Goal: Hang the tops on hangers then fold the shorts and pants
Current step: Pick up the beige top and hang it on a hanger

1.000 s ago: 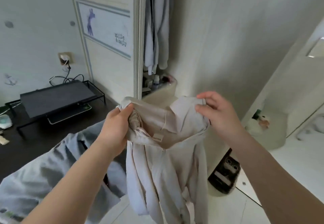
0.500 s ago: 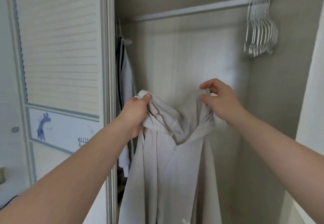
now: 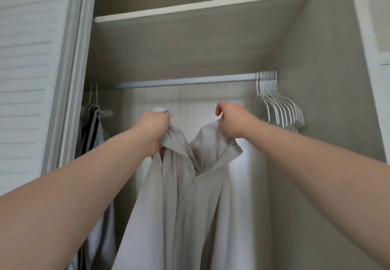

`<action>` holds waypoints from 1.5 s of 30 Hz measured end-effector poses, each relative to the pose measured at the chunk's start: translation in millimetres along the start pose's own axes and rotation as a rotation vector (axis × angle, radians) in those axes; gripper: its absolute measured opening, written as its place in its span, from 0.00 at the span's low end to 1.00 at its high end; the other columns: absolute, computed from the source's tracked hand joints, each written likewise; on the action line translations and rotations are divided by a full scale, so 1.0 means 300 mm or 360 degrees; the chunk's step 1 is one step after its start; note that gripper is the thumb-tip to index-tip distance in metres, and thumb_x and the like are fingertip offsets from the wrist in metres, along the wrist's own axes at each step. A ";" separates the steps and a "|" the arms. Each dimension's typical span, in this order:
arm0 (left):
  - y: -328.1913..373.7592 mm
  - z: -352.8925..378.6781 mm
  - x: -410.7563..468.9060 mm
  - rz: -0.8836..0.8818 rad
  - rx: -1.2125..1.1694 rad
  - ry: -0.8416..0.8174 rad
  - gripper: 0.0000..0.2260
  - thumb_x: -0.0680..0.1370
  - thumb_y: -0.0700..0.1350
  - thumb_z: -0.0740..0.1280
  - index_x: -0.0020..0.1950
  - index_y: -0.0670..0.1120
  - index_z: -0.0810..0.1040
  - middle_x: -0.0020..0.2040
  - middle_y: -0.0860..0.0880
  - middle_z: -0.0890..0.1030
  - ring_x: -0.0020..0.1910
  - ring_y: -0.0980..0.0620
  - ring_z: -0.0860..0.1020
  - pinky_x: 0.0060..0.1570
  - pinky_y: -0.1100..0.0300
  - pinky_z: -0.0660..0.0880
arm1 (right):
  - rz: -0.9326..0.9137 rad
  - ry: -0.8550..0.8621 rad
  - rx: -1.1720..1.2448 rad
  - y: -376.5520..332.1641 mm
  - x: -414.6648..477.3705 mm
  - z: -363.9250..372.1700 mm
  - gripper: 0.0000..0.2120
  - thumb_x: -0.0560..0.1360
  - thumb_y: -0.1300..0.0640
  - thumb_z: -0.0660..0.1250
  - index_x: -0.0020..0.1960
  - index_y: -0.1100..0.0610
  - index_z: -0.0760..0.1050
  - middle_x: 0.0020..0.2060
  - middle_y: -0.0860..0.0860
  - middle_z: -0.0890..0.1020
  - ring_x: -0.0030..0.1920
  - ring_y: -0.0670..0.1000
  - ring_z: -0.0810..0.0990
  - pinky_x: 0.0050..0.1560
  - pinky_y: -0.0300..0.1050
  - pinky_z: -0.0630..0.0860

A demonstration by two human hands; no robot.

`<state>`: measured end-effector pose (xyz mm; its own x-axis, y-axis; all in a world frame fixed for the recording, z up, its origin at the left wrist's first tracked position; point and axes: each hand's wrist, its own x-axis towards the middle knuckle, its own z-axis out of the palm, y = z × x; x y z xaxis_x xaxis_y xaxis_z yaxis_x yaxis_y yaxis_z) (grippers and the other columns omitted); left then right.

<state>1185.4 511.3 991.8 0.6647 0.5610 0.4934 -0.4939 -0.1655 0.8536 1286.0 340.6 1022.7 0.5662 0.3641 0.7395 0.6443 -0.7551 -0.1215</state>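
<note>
Soft, dim daylight; blurred, wide-angle edges.

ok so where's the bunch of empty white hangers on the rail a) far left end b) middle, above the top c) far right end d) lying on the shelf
c: the empty white hangers bunch at the right end of the rail, beyond the right hand that grips the beige top.

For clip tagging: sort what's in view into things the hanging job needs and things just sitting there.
For the job: beige zip top, gripped at its collar by left hand and right hand; white hangers; closet rail.
Just there: hung clothes at left; shelf; louvred door.
</note>
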 end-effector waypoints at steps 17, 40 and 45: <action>-0.044 0.224 0.258 0.0078 0.0028 0.0042 0.11 0.82 0.37 0.59 0.41 0.47 0.69 0.37 0.49 0.74 0.33 0.53 0.73 0.31 0.64 0.67 | 0.0518 0.0356 -0.1296 0.292 0.243 -0.069 0.19 0.77 0.62 0.62 0.67 0.55 0.74 0.65 0.57 0.76 0.66 0.61 0.73 0.64 0.52 0.66; 0.369 -0.131 -0.085 0.0579 0.0078 0.0327 0.06 0.70 0.49 0.64 0.40 0.49 0.68 0.39 0.50 0.74 0.35 0.53 0.75 0.39 0.56 0.76 | 0.0333 0.0629 0.1744 -0.061 -0.059 -0.126 0.05 0.77 0.59 0.59 0.46 0.53 0.73 0.33 0.54 0.69 0.31 0.52 0.63 0.30 0.41 0.58; 0.442 -0.249 -0.205 0.0674 0.0106 0.0458 0.11 0.80 0.40 0.61 0.38 0.47 0.69 0.34 0.50 0.76 0.35 0.51 0.75 0.44 0.55 0.76 | 0.0243 0.0810 0.2077 -0.176 -0.268 -0.171 0.08 0.77 0.61 0.57 0.42 0.51 0.68 0.27 0.49 0.69 0.24 0.47 0.63 0.23 0.37 0.59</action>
<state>1037.2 515.6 1062.1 0.2286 0.6326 0.7400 -0.6435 -0.4722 0.6025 1180.1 323.4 1003.5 0.6085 -0.1205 0.7843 0.7593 0.3754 -0.5315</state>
